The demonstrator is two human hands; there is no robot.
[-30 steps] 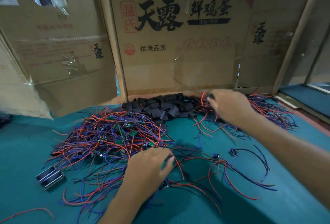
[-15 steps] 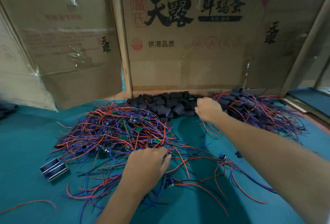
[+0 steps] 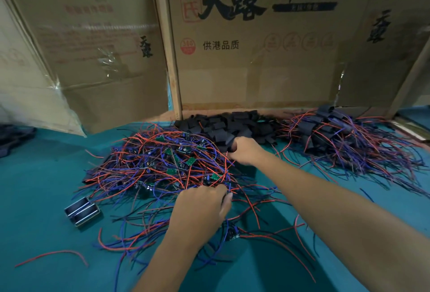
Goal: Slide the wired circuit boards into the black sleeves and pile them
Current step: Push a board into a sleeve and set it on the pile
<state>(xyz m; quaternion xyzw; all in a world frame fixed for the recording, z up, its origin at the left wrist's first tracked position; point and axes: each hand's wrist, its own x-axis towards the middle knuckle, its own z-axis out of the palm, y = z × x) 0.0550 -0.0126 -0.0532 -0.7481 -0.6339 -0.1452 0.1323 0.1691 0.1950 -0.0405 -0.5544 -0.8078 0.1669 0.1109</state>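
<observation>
A: Wired circuit boards [image 3: 162, 163], a big tangle of red and blue leads with little green boards, heaped left of centre on the teal surface [image 3: 41, 187].

B: And the left hand [image 3: 200, 212] sits at its near edge, fingers [image 3: 218, 192] curled down into the wires. Whether they pinch a board, I cannot tell.

A: Right hand [image 3: 246, 152] reaches across to the black sleeves [image 3: 232, 126], piled against the cardboard boxes [image 3: 256, 58] at the back.

B: Its fingers are curled at the near edge of that pile, around something dark. It looks like a sleeve, but I can't be sure.

A: Far right, the sleeved boards [image 3: 330, 133] lie in their own heap, wires trailing out.

B: Two small metal-framed parts [image 3: 82, 213] lie side by side to the left, and a loose red wire [image 3: 53, 255] lies near the front.
</observation>
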